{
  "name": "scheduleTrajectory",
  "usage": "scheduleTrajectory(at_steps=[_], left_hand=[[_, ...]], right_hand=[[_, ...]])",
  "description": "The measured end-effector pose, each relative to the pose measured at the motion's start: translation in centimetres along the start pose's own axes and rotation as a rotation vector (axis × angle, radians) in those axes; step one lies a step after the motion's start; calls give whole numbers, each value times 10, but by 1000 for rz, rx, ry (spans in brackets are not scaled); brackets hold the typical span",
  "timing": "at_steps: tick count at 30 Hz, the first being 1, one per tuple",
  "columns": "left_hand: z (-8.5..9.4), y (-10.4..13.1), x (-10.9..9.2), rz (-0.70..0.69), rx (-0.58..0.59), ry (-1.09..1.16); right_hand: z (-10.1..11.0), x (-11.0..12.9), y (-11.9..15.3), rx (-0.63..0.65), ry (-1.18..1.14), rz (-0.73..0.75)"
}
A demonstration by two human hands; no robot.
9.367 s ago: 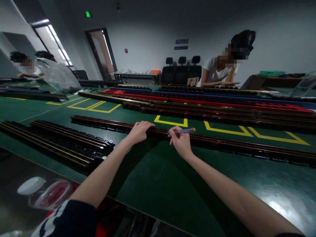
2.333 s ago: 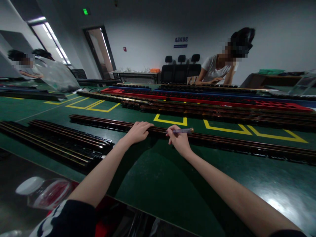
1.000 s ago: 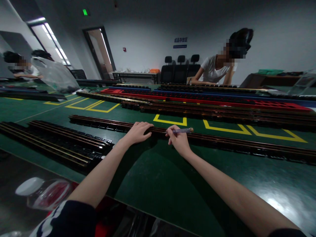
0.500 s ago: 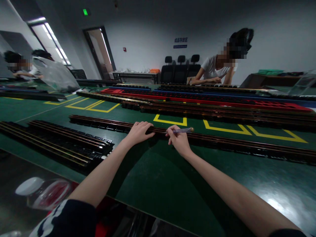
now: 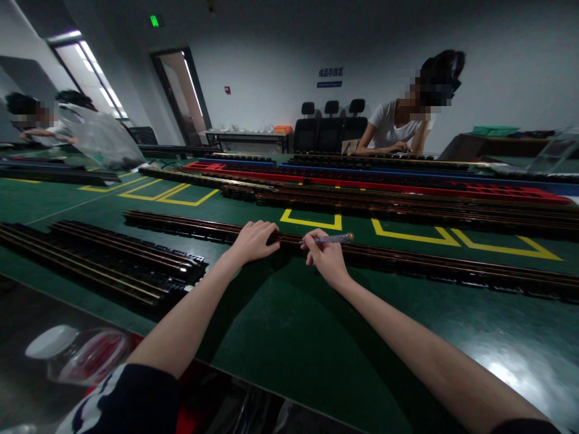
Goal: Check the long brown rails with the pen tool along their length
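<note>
A long dark strip (image 5: 407, 258) with copper-coloured rails runs across the green table in front of me. My left hand (image 5: 256, 242) lies over it left of the middle, fingers bent over the strip and thumb pointing right; the fingertips are partly hidden. Just to the right, my right hand (image 5: 326, 256) grips a slim pen-like tool (image 5: 333, 239) with a clear barrel and a gold-coloured end. It is held like a pen, with its thin tip at the strip's rails. Whether it is a pen or a small driver I cannot tell.
Shorter railed strips (image 5: 126, 247) lie at the left. Beyond the yellow tape marks (image 5: 312, 224) are more strips (image 5: 362, 202) and a long red frame (image 5: 384, 184). A lidded clear jar (image 5: 90, 355) stands lower left. A person (image 5: 398, 123) sits across the table; others are at far left.
Both hands keep almost the same place on the strip, and the tool's tip stays at the rails. The view has shifted very slightly. Across the table, the person's forearm has moved a little right.
</note>
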State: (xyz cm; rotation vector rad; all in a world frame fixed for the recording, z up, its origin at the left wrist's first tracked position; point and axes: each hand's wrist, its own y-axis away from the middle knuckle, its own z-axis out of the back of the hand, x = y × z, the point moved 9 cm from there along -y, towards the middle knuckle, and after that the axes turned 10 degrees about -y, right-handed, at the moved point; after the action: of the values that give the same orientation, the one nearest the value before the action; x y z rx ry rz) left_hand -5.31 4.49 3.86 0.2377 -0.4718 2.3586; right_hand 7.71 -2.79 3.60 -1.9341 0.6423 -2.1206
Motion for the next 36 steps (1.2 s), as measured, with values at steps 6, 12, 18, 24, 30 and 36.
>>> scheduleTrajectory(at_steps=[6,12,18,24,30,36], left_hand=[[3,1,0,-24,-4,10],[6,2,-1,-36,-17,55],[3,3,-3,-69,2,70],[1,3,-5,-90,18,75],[-2,2,-7,-99,21,93],[-7,2,-6,-89,7,100]], right_hand=[[-2,1,1,19,-3,15],[-2,-1,0,9,-8,13],[-1,-1,0,6,12,14],[-1,1,0,-1,35,17],[2,3,0,-37,58,23],[10,6,2,-107,89,46]])
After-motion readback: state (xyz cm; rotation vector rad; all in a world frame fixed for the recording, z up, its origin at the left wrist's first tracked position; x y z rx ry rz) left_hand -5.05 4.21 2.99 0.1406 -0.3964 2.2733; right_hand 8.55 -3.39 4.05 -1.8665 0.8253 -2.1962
